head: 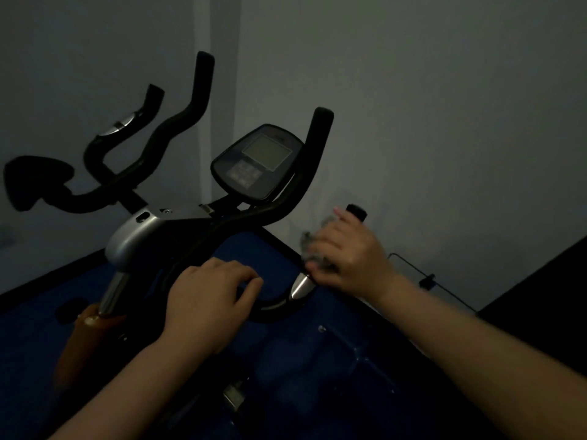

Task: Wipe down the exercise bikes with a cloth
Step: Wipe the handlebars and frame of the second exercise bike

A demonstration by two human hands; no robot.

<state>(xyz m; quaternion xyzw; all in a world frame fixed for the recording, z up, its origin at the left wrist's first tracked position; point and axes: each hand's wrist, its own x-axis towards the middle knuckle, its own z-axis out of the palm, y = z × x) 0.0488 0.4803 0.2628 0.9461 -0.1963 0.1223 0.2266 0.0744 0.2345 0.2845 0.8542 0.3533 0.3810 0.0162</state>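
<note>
Right hand [346, 252] grips cloth [313, 246] around handlebar [279, 304]; left hand [208, 300], fingers curled, holds it too.

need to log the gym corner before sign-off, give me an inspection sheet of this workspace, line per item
surface: blue floor, dim light, no spills made out
job's things: near exercise bike with black handlebar and console, screen blank; grey cloth bunched on the handlebar's right grip, above the silver pulse sensor
clutter: nothing seen
hands: right hand holds the cloth against the grip; left hand rests on the handlebar's near bend, fingers curled over it
cables: thin dark wire by the wall base at right; what it belongs to cannot be told
surroundings: plain grey wall; second bike's handlebar at left
</note>
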